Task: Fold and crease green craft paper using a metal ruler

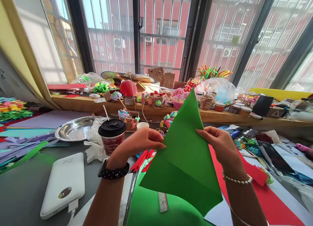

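Note:
I hold a folded green paper sheet [184, 157] up in front of me, its point upward. My left hand [139, 143] pinches its left edge, and a dark dotted watch strap circles that wrist. My right hand [218, 143] grips the right edge; a pearl bracelet sits on that wrist. Under the sheet lie more green paper [149, 208] with a small ruler [163, 201] on it, and red paper [266, 200] to the right.
A lidded red paper cup [112, 136] stands left of my hands, beside a steel plate [75, 128]. A white power bank [64, 183] lies at lower left. Coloured paper strips [19, 144] pile at far left. The window ledge [80, 103] is crowded with craft items.

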The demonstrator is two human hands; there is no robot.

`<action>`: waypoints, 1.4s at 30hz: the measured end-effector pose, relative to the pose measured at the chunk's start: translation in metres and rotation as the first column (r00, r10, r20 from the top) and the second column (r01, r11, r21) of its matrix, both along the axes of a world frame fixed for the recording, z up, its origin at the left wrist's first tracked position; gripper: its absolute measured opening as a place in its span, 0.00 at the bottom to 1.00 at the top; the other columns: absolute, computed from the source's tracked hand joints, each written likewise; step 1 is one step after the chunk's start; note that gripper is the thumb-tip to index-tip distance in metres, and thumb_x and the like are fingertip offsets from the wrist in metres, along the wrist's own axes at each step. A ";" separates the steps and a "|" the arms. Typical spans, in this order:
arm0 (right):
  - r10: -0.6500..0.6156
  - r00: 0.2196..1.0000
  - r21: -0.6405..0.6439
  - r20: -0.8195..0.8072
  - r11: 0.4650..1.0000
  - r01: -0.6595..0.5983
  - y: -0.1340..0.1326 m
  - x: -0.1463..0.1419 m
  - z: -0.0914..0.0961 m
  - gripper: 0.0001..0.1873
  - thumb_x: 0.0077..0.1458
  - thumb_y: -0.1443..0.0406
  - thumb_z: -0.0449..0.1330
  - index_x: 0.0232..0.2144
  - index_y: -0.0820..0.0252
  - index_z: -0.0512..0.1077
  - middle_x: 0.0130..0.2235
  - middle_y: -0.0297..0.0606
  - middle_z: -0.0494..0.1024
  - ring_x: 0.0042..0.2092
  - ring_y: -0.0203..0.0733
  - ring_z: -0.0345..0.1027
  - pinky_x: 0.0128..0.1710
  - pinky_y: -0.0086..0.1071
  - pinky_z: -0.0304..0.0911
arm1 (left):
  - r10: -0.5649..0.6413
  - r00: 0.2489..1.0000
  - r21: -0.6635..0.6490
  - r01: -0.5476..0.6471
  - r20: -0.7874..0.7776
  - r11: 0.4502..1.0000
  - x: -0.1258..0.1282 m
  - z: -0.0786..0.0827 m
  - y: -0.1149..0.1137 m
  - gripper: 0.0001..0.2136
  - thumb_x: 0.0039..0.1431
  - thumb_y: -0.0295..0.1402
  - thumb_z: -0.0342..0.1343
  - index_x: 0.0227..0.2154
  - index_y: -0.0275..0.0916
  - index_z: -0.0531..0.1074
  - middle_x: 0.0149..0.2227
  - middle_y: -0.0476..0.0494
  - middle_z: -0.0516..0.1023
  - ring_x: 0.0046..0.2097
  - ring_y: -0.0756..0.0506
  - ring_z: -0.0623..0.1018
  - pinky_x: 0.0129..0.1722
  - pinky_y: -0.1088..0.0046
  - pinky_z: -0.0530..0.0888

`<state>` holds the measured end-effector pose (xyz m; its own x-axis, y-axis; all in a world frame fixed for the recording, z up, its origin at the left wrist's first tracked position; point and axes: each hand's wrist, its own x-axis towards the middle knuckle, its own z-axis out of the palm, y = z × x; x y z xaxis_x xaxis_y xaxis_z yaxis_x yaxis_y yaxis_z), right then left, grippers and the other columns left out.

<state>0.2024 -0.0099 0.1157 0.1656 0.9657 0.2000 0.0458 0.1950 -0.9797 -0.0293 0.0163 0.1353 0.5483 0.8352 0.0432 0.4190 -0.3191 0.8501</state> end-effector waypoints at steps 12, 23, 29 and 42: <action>0.079 0.993 -0.048 0.083 0.996 -0.076 0.001 0.002 0.001 0.16 0.33 0.55 0.66 0.21 0.62 0.73 0.24 0.36 0.76 0.26 0.38 0.68 0.26 0.28 0.62 | 0.116 0.991 0.000 -0.117 0.071 0.993 -0.006 -0.002 0.006 0.10 0.41 0.37 0.57 0.19 0.34 0.72 0.17 0.52 0.66 0.21 0.53 0.64 0.20 0.79 0.60; 0.121 0.990 -0.065 0.076 0.991 -0.117 0.005 0.006 -0.001 0.15 0.35 0.55 0.65 0.23 0.61 0.74 0.25 0.34 0.75 0.29 0.38 0.68 0.29 0.28 0.62 | 0.200 0.970 0.062 -0.210 0.139 0.976 -0.009 -0.003 0.009 0.11 0.41 0.39 0.58 0.20 0.35 0.73 0.20 0.51 0.69 0.24 0.52 0.67 0.23 0.79 0.62; 0.025 0.997 -0.064 0.076 0.998 -0.020 0.006 0.005 -0.004 0.14 0.32 0.56 0.66 0.18 0.61 0.72 0.20 0.31 0.73 0.23 0.34 0.64 0.24 0.26 0.58 | 0.202 0.966 0.050 -0.212 0.158 0.976 -0.011 -0.003 0.011 0.11 0.40 0.39 0.59 0.18 0.35 0.72 0.19 0.51 0.68 0.24 0.52 0.66 0.24 0.79 0.62; 0.011 0.995 -0.103 0.099 0.995 0.000 0.012 0.010 -0.011 0.13 0.37 0.57 0.64 0.20 0.62 0.71 0.20 0.30 0.72 0.22 0.32 0.61 0.20 0.24 0.55 | 0.196 0.926 -0.088 -0.177 0.323 0.980 -0.004 -0.013 0.024 0.13 0.36 0.38 0.62 0.15 0.33 0.67 0.17 0.55 0.62 0.22 0.55 0.62 0.24 0.79 0.59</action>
<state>0.2123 0.0023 0.1046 0.1444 0.9828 0.1152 0.1427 0.0945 -0.9852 -0.0337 0.0406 0.1226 0.3453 0.9274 0.1440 0.1605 -0.2095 0.9645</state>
